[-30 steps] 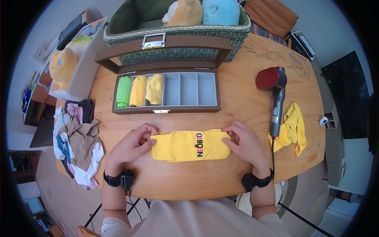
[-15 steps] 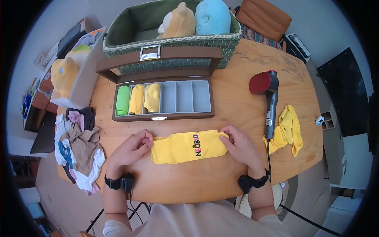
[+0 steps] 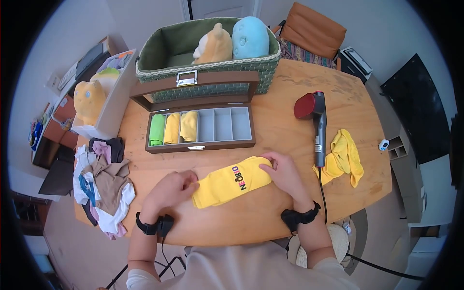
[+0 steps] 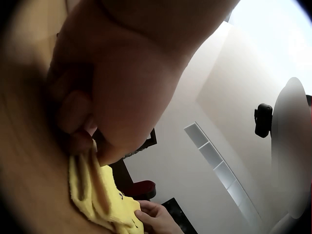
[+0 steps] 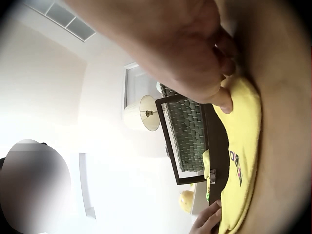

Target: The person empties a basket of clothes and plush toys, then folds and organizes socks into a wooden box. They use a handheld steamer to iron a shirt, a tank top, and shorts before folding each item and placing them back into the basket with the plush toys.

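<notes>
A pair of yellow socks (image 3: 229, 188) printed with NEOBIO lies flat and slanted before me, its right end farther from me. My left hand (image 3: 170, 189) pinches the left end between thumb and curled fingers; in the left wrist view the fabric (image 4: 90, 187) bunches into folds under the fingertips. At the other end my right hand (image 3: 286, 178) holds the socks with its thumb on top, as the right wrist view also shows, the remaining fingers partly hidden. Behind them stands an open brown box (image 3: 200, 148) with a row of compartments, the left three holding rolled green and yellow cloth pieces.
A handheld device (image 3: 319, 130) with a red head and a cord lies to the right, beside a crumpled yellow cloth (image 3: 344, 154). Mixed clothes (image 3: 104, 186) are heaped at the left. A green woven basket (image 3: 266, 72) with plush toys stands behind the box.
The socks have turned from nearly level to slanted, their left end coming nearer to me and the right end going farther. Both hands have moved with their ends. The head view has shifted.
</notes>
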The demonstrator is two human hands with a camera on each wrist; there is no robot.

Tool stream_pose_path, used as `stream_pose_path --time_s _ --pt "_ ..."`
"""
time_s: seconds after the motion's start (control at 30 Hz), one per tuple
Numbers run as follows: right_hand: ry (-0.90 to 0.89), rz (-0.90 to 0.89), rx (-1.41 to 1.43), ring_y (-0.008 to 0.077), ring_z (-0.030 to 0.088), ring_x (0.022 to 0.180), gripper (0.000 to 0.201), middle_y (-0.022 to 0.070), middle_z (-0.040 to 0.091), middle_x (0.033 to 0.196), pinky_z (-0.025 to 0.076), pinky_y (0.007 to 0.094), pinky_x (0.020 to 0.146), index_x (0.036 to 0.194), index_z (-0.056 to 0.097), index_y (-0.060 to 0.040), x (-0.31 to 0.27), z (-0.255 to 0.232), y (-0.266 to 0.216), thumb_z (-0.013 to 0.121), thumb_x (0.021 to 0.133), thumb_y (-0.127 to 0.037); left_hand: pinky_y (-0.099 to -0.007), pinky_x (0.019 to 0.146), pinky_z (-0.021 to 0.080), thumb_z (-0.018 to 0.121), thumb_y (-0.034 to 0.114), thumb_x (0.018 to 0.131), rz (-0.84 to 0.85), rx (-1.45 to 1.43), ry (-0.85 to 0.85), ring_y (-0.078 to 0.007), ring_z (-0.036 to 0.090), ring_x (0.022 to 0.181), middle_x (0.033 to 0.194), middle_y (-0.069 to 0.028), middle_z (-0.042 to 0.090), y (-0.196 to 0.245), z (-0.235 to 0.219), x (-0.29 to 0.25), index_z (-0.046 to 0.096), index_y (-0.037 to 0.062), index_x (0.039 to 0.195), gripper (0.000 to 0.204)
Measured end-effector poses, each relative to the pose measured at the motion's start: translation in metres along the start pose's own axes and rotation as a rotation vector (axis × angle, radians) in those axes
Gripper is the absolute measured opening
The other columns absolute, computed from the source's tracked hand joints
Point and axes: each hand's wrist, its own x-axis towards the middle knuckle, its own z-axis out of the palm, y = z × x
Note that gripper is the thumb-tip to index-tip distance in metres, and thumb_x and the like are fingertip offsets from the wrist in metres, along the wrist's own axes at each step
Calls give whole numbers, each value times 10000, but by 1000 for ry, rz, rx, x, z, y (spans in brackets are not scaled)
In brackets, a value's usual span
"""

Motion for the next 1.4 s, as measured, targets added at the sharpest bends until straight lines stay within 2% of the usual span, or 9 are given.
stream_pose_path --time_s 0.07,0.2,0.27,0.47,0.6,0.67,0.77,1.0,1.4 --pt "-18 11 -73 210 567 636 245 123 696 833 465 334 608 1107 700 -19 1 2 -1 733 875 -87 -378 677 522 621 245 921 97 165 -234 -283 695 739 814 -117 724 3 -2 -5 675 53 975 207" --pt "20 -156 -52 117 442 578 237 45 563 694 382 295 536 1092 708 -20 2 15 -5 745 863 -71 -373 655 509 627 206 912 176 245 -410 -266 683 710 761 -95 701 18 -1 -2 682 70 991 166" --pt "69 -333 -98 192 529 620 220 80 585 729 443 333 578 1062 702 -31 -3 22 -20 748 850 -68 -373 636 495 668 175 890 145 73 5 -259 662 677 703 -85 661 48 5 2 677 68 1009 160" --pt "101 -756 -198 286 599 694 250 110 621 851 493 371 627 1038 680 -20 -2 34 -53 778 814 -69 -349 553 456 716 143 891 331 74 192 -197 592 561 613 -53 584 54 26 37 630 27 1008 186" --pt "147 -559 -44 207 595 681 277 85 618 905 482 313 613 1049 666 -7 2 36 -44 792 807 -58 -258 519 389 646 104 963 290 -233 110 -70 492 531 577 -21 537 53 24 35 612 27 997 91" --pt "-91 -277 102 98 560 658 274 38 603 919 441 238 581 1026 647 0 5 32 -33 802 803 -36 -261 514 373 646 90 955 291 -257 100 -66 461 531 576 -9 512 46 24 36 603 27 999 89" --pt "-101 -324 223 31 510 644 225 3 585 920 394 194 552 985 636 -1 7 41 -22 778 811 8 -260 509 335 653 56 928 296 -296 106 -58 396 533 575 17 451 39 24 38 590 30 1007 103" --pt "-111 -394 263 88 563 609 201 31 597 898 445 231 541 948 652 -6 8 43 -20 710 772 71 -245 522 273 705 -5 839 305 -330 176 -52 299 551 595 52 307 25 23 41 613 44 977 173" --pt "-1 -497 173 212 687 854 222 104 650 1003 567 300 748 935 744 7 4 48 -14 724 736 105 -272 508 266 721 -40 797 355 -248 237 -87 269 549 605 12 251 18 24 32 664 63 921 171"
